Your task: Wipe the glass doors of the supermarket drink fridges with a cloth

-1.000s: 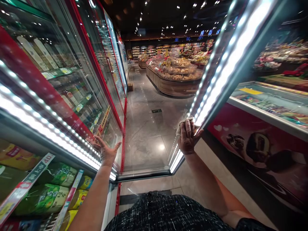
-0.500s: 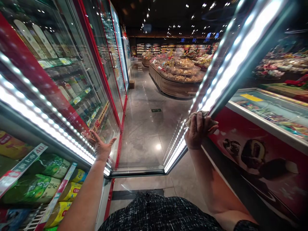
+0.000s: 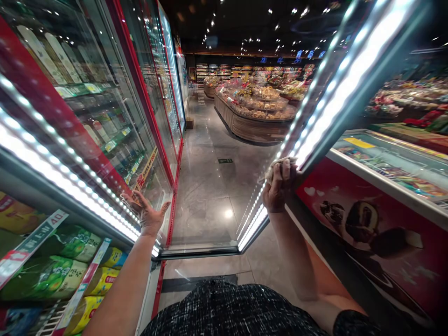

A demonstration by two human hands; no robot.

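A: What is nearest?

B: The wearer's black, white-flecked short-sleeved top (image 3: 224, 310), at the bottom edge. Bare forearms reach forward and up from either side of it.

A: And the left hand (image 3: 149, 212)?

B: Its arm runs nearly straight from the lower left. The fingers are spread, thumb out to the right, gripping nothing, in front of the clear glass door (image 3: 206, 228) by its left white LED strip (image 3: 66, 183). I can't tell whether the palm touches the pane.

A: The right hand (image 3: 278, 184)?

B: Slightly higher, elbow bent, back toward us, fingers pointing up and curled over a crumpled beige cloth (image 3: 270, 173). The cloth sits under them at the door's right edge, beside the right white LED strip (image 3: 345, 91).

A: What flanks the arms?

B: On the left, green plastic food packs (image 3: 49, 275) and yellow plastic food packs (image 3: 105, 281), a slanted price strip (image 3: 84, 284) between them. On the right, a white-rimmed chest freezer (image 3: 385, 181) with a red printed front.

A: Farther off?

B: Red-framed glass cabinets (image 3: 147, 100) on the left, then a rounded, wood-sided display stand (image 3: 259, 128) heaped with goods. Farthest, stocked shelves (image 3: 213, 72) along the back.
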